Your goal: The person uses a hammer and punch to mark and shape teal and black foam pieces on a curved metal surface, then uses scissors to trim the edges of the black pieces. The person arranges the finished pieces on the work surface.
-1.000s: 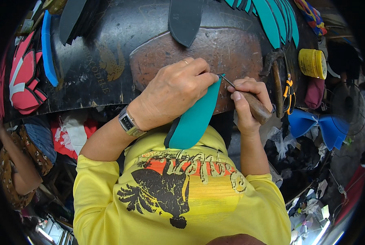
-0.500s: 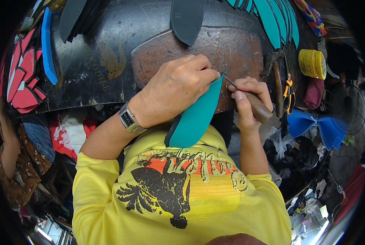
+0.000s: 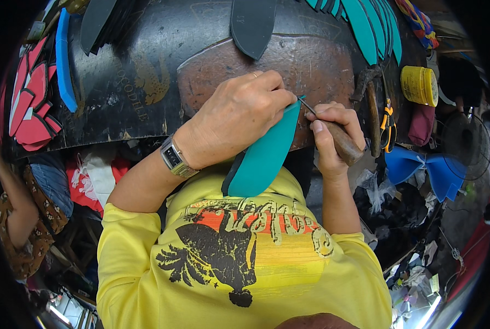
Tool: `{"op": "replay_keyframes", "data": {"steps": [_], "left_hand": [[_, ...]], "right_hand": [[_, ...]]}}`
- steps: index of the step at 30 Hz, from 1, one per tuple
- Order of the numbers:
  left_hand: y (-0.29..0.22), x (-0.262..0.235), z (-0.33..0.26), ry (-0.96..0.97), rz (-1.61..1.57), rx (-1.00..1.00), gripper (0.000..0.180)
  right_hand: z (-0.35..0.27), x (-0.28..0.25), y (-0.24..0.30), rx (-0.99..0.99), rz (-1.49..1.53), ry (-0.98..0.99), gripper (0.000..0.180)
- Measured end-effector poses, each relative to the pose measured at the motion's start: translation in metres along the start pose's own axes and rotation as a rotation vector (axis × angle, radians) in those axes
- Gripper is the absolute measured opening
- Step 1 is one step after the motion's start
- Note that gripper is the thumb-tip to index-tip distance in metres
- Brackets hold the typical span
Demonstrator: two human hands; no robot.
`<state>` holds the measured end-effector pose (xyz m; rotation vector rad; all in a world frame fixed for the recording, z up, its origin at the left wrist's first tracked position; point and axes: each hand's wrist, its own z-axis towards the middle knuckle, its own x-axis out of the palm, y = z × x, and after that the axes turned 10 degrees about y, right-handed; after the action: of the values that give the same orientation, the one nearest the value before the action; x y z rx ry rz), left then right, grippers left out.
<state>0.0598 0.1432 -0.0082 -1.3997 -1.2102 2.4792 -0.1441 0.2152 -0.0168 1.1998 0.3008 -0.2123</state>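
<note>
A long teal sole-shaped piece [image 3: 267, 156] with a dark underside hangs over the near edge of the work table toward my lap. My left hand [image 3: 242, 112] is closed on its far tip, and its fingers hide part of that end. In my right hand [image 3: 335, 126] is a wooden-handled awl [image 3: 343, 145], its thin metal shaft pointing up and left to the teal tip beside my left fingertips. Whether the point pierces the material cannot be made out. Under both hands lies a worn brown patch [image 3: 212, 71] of the table.
Dark sole pieces [image 3: 253, 27] and a fan of teal ones [image 3: 365, 33] lie at the far side. Red pieces [image 3: 34, 109] and a blue strip [image 3: 64, 60] are left. A hammer [image 3: 372, 109], orange-handled scissors [image 3: 387, 126] and a yellow tub [image 3: 419, 86] sit right. Another person's arm [image 3: 17, 203] shows far left.
My hands and the teal piece have barely shifted. The other person's arm at the far left has moved.
</note>
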Motion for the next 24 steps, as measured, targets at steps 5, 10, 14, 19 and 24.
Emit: {"op": "replay_keyframes", "data": {"steps": [5,10,14,19,24], "left_hand": [[0.001,0.000,0.002,0.004,-0.031,-0.008,0.010],[0.001,-0.001,0.003,0.011,-0.056,-0.026,0.010],[-0.001,-0.001,0.003,0.007,-0.037,-0.046,0.010],[-0.007,-0.004,-0.009,-0.037,-0.013,-0.100,0.020],[-0.006,-0.003,-0.016,-0.061,-0.006,-0.074,0.022]], "right_hand": [[0.000,0.001,0.000,0.004,0.013,-0.019,0.012],[0.002,0.002,0.001,-0.034,-0.042,-0.007,0.012],[0.003,0.004,0.002,-0.040,-0.092,0.000,0.011],[0.006,0.008,0.004,-0.065,-0.110,-0.020,0.011],[0.009,0.013,0.008,-0.153,-0.305,0.043,0.013]]}}
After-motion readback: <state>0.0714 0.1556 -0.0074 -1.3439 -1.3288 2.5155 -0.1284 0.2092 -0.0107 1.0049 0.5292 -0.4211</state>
